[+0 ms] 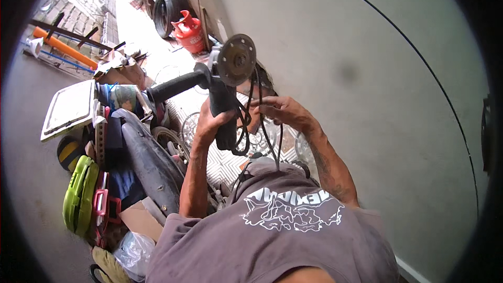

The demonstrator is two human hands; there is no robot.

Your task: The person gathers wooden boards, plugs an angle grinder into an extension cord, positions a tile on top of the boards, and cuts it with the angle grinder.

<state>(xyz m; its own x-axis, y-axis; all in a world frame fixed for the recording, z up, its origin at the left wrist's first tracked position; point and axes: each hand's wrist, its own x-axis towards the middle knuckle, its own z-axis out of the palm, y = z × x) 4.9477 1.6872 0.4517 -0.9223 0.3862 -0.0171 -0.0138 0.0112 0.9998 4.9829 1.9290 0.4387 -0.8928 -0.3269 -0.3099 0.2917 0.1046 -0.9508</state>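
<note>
Left hand (210, 121)'s wrapped round the angle grinder (221, 99), thumb (223, 118) laid across it; left forearm (195, 178) comes up pretty much straight from below it; right hand (288, 111)'s just right of the grinder, fingers (271, 110) bent toward it; tattooed right forearm (329, 165) slants in from its lower right.

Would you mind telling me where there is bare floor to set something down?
Between the red gas bottle and the cardboard box, the bright floor looks bare, though glare hides detail. The left side is crowded with a white lid, a green case and a plastic bag; around the left hand, grinder and cord take up room.
</note>
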